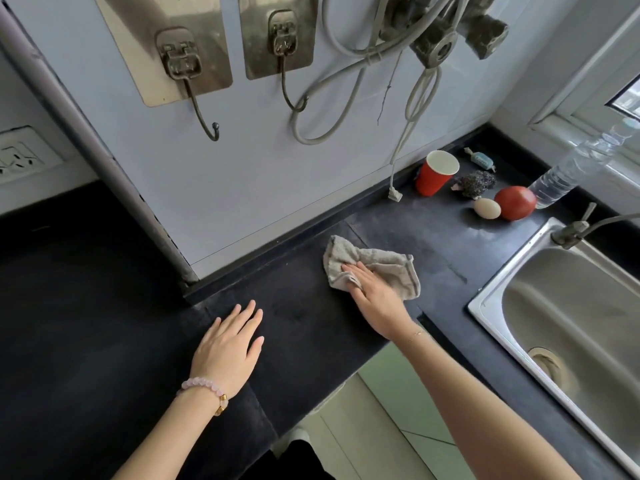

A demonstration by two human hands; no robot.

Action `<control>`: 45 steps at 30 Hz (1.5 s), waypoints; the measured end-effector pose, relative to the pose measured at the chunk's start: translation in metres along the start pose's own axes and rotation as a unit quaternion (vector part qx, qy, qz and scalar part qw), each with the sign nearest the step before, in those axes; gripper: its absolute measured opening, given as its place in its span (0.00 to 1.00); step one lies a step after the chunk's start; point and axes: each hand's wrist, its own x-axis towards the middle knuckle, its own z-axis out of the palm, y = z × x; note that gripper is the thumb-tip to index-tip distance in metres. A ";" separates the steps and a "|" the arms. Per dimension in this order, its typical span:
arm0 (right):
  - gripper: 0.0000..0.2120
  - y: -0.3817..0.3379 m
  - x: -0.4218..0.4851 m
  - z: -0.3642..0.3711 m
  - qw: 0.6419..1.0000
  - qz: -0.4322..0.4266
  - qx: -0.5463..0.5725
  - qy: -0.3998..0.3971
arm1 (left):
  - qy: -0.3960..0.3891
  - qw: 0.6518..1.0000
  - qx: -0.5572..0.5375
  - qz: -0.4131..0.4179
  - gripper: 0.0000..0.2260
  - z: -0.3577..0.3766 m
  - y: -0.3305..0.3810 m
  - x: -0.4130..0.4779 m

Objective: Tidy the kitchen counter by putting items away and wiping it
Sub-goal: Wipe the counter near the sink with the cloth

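The right hand point(372, 296) presses a cloth point(377, 263) flat on the dark surface point(304, 317), fingers seemingly together, while the left hand point(228, 344) rests nearby, fingers slightly spread.

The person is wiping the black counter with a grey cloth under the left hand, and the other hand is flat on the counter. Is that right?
Not quite. The head view shows the grey cloth under the right hand, not the left. The left hand is the one lying flat on the black counter, with nothing under it.
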 end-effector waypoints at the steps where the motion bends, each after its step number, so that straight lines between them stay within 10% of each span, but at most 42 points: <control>1: 0.20 0.010 0.000 -0.008 1.000 0.010 -0.014 0.009 | 0.000 1.000 -0.002 0.000 0.22 0.000 0.000 0.000; 12: 0.23 0.078 0.057 -0.073 0.979 0.190 0.000 0.075 | -0.003 1.000 -0.010 -0.001 0.21 0.000 -0.001 0.003; 23: 0.19 0.010 -0.003 -0.003 0.998 -0.033 -0.044 0.014 | 0.007 1.000 -0.001 0.006 0.21 0.002 -0.004 0.001; 31: 0.22 0.091 0.018 -0.090 0.974 0.214 -0.003 0.067 | -0.004 1.000 0.005 0.004 0.22 0.004 -0.004 0.002; 45: 0.19 0.012 -0.037 -0.003 1.000 0.020 0.010 -0.005 | -0.019 1.000 0.012 -0.003 0.22 0.002 -0.002 0.001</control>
